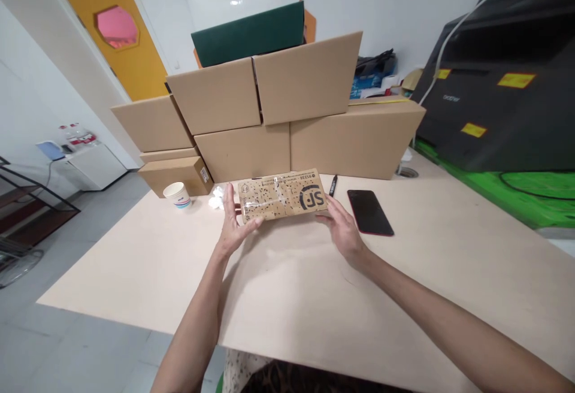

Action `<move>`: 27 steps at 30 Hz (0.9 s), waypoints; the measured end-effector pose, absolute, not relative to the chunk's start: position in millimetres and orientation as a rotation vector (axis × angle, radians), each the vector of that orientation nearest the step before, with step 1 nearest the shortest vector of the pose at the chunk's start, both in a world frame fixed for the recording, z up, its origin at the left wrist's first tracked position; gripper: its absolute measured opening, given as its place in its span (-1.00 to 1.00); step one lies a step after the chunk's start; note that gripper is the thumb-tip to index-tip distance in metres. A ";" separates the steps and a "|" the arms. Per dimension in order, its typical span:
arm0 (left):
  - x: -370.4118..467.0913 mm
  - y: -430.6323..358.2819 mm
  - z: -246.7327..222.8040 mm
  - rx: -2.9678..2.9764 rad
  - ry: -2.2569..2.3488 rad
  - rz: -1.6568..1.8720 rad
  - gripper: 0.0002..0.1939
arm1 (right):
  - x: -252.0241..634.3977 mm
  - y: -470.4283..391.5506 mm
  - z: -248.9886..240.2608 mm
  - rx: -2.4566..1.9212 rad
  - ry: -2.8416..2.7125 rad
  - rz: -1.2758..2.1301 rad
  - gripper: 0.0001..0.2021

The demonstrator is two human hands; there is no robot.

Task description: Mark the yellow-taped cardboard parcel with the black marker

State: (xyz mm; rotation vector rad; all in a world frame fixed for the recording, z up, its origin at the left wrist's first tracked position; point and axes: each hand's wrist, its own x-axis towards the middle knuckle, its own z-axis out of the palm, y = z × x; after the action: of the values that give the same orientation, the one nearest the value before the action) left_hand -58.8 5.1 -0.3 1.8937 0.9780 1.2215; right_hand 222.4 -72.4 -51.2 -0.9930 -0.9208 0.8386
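A flat brown cardboard box with black lettering and clear tape is held between both hands above the table. My left hand grips its left end, thumb along the lower edge and fingers at the side. At the right end, my right hand holds the lower corner, with some fingers hidden beneath the box. Just right of the box lies a black marker, and a dark phone rests beyond my right hand. Crumpled white pieces sit left of the box.
Large cardboard boxes are stacked along the back of the table, with a dark green box on top. A paper cup stands at the left beside a smaller box. A big black machine is at the right.
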 end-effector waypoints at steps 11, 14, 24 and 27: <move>-66.0 3.5 4.8 2.344 0.784 0.982 0.46 | 226.3 -74.2 -42.8 -1.067 -0.907 0.902 -0.41; -67.7 4.3 4.2 2.417 0.805 0.961 0.49 | 225.2 -75.9 -42.0 -1.082 -0.935 0.904 -0.44; -69.9 7.5 6.9 2.457 0.748 1.143 0.18 | 269.0 -58.8 -16.8 -1.202 -1.209 0.858 -0.45; -68.4 7.0 6.4 2.440 0.724 1.172 0.16 | 300.8 -40.4 -9.5 -1.711 -1.882 0.215 -0.52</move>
State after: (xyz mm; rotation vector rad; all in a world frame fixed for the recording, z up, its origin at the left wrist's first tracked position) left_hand -68.4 7.0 6.4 2.4403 0.7236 1.1719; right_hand 300.8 -40.4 -9.5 -1.7106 -1.8822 0.2155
